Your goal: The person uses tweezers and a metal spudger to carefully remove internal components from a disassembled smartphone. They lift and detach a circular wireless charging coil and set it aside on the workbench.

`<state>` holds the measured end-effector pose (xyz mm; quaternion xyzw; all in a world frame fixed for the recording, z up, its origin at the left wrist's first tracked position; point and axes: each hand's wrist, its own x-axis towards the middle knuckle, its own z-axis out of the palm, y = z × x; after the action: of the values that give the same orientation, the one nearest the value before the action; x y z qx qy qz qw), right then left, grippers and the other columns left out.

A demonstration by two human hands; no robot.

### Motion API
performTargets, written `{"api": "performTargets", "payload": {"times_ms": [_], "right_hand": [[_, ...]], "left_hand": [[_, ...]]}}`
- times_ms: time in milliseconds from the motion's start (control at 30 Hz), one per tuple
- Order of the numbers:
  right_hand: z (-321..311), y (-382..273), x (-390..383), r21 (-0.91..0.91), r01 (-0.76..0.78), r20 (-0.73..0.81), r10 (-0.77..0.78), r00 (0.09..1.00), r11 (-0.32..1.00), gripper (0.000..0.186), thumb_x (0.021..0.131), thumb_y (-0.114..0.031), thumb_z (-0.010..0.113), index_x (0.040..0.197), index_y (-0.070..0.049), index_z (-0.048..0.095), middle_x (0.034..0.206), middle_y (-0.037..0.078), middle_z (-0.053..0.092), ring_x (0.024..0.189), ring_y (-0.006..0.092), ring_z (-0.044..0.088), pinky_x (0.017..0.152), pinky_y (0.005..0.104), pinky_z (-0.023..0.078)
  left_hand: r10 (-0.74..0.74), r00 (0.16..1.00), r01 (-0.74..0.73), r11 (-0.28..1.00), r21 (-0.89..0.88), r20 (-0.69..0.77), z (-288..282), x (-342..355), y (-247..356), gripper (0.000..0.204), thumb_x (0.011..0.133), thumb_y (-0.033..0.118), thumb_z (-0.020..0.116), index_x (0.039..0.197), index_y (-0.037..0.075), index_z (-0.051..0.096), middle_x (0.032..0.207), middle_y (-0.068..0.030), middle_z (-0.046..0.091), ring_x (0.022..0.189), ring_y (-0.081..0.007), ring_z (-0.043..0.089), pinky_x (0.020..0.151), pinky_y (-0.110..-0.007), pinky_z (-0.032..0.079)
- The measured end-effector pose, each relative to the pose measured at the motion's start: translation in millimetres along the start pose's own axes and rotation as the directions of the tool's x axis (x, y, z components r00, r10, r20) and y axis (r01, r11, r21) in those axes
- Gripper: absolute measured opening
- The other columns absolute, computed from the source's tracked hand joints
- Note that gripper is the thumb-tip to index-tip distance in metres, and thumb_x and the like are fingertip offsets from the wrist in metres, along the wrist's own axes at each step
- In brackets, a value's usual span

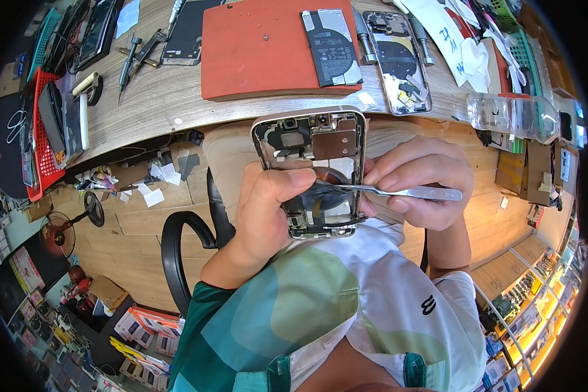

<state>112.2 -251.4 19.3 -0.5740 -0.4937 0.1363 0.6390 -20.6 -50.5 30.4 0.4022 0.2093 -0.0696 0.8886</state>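
An opened smartphone (338, 145) is held over my lap, its inner parts facing up. My left hand (262, 199) wraps its left side, the thumb lying across the inside of the frame. Between the fingers and thumb of my right hand (428, 173) are metal tweezers (431, 193), pointing left. Their tip reaches into the middle of the phone, at a dark film or flex piece (317, 196) beside my left thumb. What exactly the tip grips is too small to tell. Some right fingers are close to the phone's right edge.
On the workbench (137, 121) ahead lies a red pad (261, 52) bearing a battery (331, 49) and tiny screws. Another opened phone (398, 62) lies to its right. Screwdrivers (129, 68) and a red basket (42, 130) are at left. A chair armrest (176, 255) stands beside me.
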Motion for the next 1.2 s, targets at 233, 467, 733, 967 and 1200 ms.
{"api": "performTargets", "payload": {"times_ms": [233, 467, 733, 967, 1200], "right_hand": [[-3, -3, 3, 0.0, 0.016, 0.055, -0.016, 0.998, 1.0, 0.02, 0.081, -0.005, 0.079, 0.1, 0.002, 0.078, 0.1, 0.02, 0.079, 0.086, 0.0285, 0.079, 0.077, 0.0367, 0.064], [5, -12, 14, -0.046, 0.073, 0.029, -0.072, 0.997, 0.996, 0.028, 0.074, 0.003, 0.081, 0.101, -0.002, 0.081, 0.096, 0.012, 0.081, 0.077, 0.0221, 0.078, 0.061, 0.029, 0.058], [7, -16, 15, -0.118, 0.087, 0.01, -0.087, 0.996, 0.989, 0.02, 0.078, -0.001, 0.081, 0.098, -0.004, 0.081, 0.092, 0.01, 0.079, 0.072, 0.0211, 0.076, 0.06, 0.0305, 0.059], [7, -42, 1, -0.077, -0.049, -0.283, 0.025, 0.959, 0.996, 0.033, 0.108, -0.036, 0.064, 0.104, -0.004, 0.073, 0.108, 0.017, 0.064, 0.081, 0.0277, 0.075, 0.069, 0.0397, 0.07], [23, -52, 11, -0.596, 0.019, -0.022, -0.04, 0.999, 0.803, 0.028, 0.092, -0.035, 0.079, 0.108, -0.012, 0.08, 0.103, 0.008, 0.058, 0.084, 0.0218, 0.058, 0.07, 0.0329, 0.047]], "left_hand": [[-0.01, 0.999, 0.009, 1.0, -0.022, -0.05, 11, -3, 5, 0.086, 0.082, 0.047, 0.058, 0.146, -0.011, 0.058, 0.114, -0.0266, 0.072, 0.098, -0.0314, 0.073, 0.09, -0.04, 0.059], [0.086, 0.991, -0.068, 0.983, -0.172, 0.102, -9, 0, -7, 0.077, 0.078, 0.033, 0.06, 0.14, -0.012, 0.061, 0.118, -0.029, 0.073, 0.108, -0.0371, 0.073, 0.097, -0.046, 0.06], [0.103, 0.993, -0.09, 0.977, -0.191, 0.061, -5, -2, -11, 0.073, 0.078, 0.04, 0.06, 0.132, -0.008, 0.068, 0.114, -0.0294, 0.07, 0.108, -0.0398, 0.07, 0.095, -0.049, 0.058], [0.014, 1.0, -0.015, 1.0, -0.011, -0.008, 4, -2, -2, 0.078, 0.077, 0.043, 0.06, 0.134, -0.01, 0.064, 0.117, -0.0311, 0.07, 0.105, -0.0377, 0.07, 0.093, -0.048, 0.058], [0.117, 0.99, -0.097, 0.97, -0.222, 0.082, -8, -3, -14, 0.065, 0.084, 0.016, 0.058, 0.141, -0.015, 0.057, 0.128, -0.0287, 0.071, 0.107, -0.037, 0.075, 0.097, -0.047, 0.062]]}}
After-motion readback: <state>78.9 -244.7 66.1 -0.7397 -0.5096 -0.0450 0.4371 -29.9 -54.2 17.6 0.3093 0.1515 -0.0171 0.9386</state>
